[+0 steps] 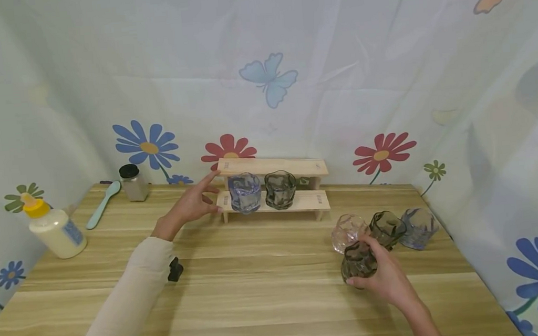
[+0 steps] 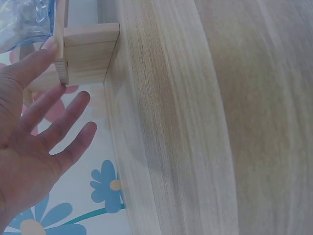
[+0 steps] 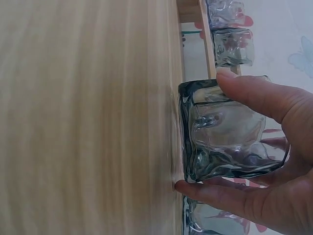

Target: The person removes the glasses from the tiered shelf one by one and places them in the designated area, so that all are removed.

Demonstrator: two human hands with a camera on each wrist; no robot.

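My right hand point(image 1: 388, 277) grips a smoky grey drinking glass point(image 1: 357, 266) low over the right side of the table. In the right wrist view, the thumb lies along one side of that glass point(image 3: 230, 129) and the fingers along the other. At the left end of a two-tier wooden stand point(image 1: 273, 166), my left hand point(image 1: 192, 201) has its thumb at the lower tier. Its other fingers are spread in the left wrist view, beside the stand point(image 2: 90, 54). On the lower tier sit a bluish glass point(image 1: 244, 193) and a grey glass point(image 1: 280, 191).
Beyond the held glass stand a pinkish clear glass point(image 1: 347, 230), a dark glass point(image 1: 387, 230) and a bluish glass point(image 1: 418, 228). Far left are a yellow-capped bottle point(image 1: 58, 232), a mint spoon point(image 1: 103, 206) and a black-lidded jar point(image 1: 134, 185). A printed curtain point(image 1: 187, 90) hangs behind the table.
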